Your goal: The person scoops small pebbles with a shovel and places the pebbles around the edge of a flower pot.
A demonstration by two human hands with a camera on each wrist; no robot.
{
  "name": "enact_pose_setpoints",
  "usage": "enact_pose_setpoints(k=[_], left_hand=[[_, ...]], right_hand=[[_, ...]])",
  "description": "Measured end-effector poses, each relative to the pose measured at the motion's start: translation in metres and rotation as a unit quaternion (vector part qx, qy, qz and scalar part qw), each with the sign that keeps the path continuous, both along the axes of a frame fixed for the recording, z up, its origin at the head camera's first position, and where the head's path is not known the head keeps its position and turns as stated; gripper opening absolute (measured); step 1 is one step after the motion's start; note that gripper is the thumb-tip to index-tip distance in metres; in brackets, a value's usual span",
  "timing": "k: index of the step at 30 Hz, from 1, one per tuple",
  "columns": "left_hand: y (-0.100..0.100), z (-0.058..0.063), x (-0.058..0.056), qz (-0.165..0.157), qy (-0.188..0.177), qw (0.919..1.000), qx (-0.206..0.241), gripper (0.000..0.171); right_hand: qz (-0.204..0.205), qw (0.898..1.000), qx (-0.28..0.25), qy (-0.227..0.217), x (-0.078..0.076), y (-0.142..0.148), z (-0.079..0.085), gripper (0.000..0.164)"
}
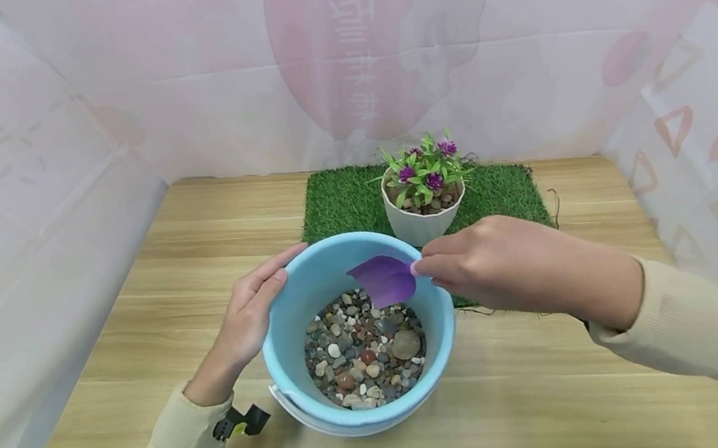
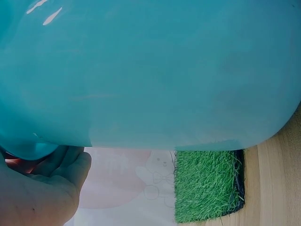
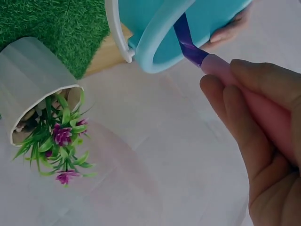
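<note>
A light blue bucket [image 1: 279, 361] stands on the table with mixed pebbles [image 1: 369, 357] covering its bottom. At its left rim, my left hand [image 1: 251, 308] grips the wall, thumb at the rim and fingers along the outside. The left wrist view shows mostly the bucket's outer wall [image 2: 155, 75], with part of the left hand [image 2: 42, 193] at lower left. My right hand [image 1: 492, 267] holds a small shovel by its pink handle [image 3: 263, 108], fingers and thumb wrapped round it. The shovel's purple blade [image 1: 385, 280] hangs inside the bucket, above the pebbles, and carries no visible stones.
Behind the bucket, a white flowerpot [image 1: 423, 225] with purple flowers [image 1: 431, 170] stands on a green artificial grass mat [image 1: 342, 200]. The bucket's white handle [image 1: 302, 419] hangs down at the front. Printed cloth walls [image 1: 218, 114] enclose the wooden table [image 1: 159, 293] at back and sides.
</note>
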State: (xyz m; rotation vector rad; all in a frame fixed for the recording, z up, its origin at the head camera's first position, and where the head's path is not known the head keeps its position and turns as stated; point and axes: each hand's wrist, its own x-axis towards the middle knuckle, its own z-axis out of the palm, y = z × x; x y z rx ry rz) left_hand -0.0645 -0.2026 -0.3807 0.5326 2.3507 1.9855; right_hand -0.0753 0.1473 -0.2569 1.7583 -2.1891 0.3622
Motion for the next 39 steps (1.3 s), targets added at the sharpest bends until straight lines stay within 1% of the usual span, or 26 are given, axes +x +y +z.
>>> enact_pose_setpoints(k=[3, 5, 8, 11, 18, 21, 23, 25, 28, 31, 34, 36, 38, 39], left_hand=[[-0.001, 0.000, 0.000, 0.000, 0.000, 1.0000, 0.003, 0.046], [-0.001, 0.000, 0.000, -0.002, 0.002, 1.0000, 0.004, 0.046], [-0.001, 0.000, 0.000, -0.007, 0.005, 0.9999, 0.008, 0.046], [-0.001, -0.001, -0.001, -0.011, 0.006, 0.9999, 0.009, 0.046], [-0.002, -0.001, -0.001, -0.007, 0.003, 1.0000, 0.003, 0.046], [-0.002, -0.001, -0.001, -0.008, 0.003, 1.0000, 0.003, 0.046], [-0.001, -0.001, -0.001, -0.009, 0.005, 0.9999, 0.004, 0.045], [-0.001, -0.001, -0.001, -0.011, 0.008, 0.9999, 0.004, 0.045], [0.000, -0.001, -0.001, -0.011, 0.009, 0.9999, 0.005, 0.045], [0.000, -0.001, -0.001, -0.009, 0.006, 0.9999, 0.005, 0.045], [0.001, -0.001, -0.001, -0.006, 0.001, 1.0000, 0.003, 0.045], [0.000, -0.001, 0.000, -0.001, -0.001, 1.0000, 0.000, 0.045], [0.000, -0.002, 0.001, 0.003, -0.002, 1.0000, -0.003, 0.045], [0.000, -0.002, 0.001, 0.004, -0.002, 1.0000, -0.005, 0.045]], right_hand=[[-0.016, 0.998, 0.052, 0.029, 0.000, -0.009, -0.001, 0.021], [-0.027, 0.995, 0.087, 0.037, -0.001, -0.015, -0.003, 0.018], [-0.042, 0.988, 0.139, 0.051, -0.002, -0.023, -0.008, 0.016], [-0.050, 0.981, 0.175, 0.063, -0.004, -0.029, -0.014, 0.012], [-0.061, 0.974, 0.209, 0.060, -0.008, -0.043, -0.026, 0.011], [-0.064, 0.971, 0.217, 0.076, -0.008, -0.049, -0.032, 0.009], [-0.065, 0.970, 0.219, 0.083, -0.009, -0.053, -0.038, 0.008], [-0.064, 0.971, 0.219, 0.077, -0.011, -0.058, -0.043, 0.012], [-0.066, 0.975, 0.211, 0.033, -0.016, -0.064, -0.047, 0.019], [-0.070, 0.979, 0.187, -0.035, -0.024, -0.069, -0.051, 0.027], [-0.080, 0.980, 0.152, -0.104, -0.031, -0.070, -0.057, 0.028], [-0.082, 0.977, 0.127, -0.147, -0.032, -0.069, -0.061, 0.026], [-0.076, 0.976, 0.103, -0.178, -0.032, -0.069, -0.065, 0.023], [-0.069, 0.975, 0.095, -0.187, -0.031, -0.069, -0.065, 0.023]])
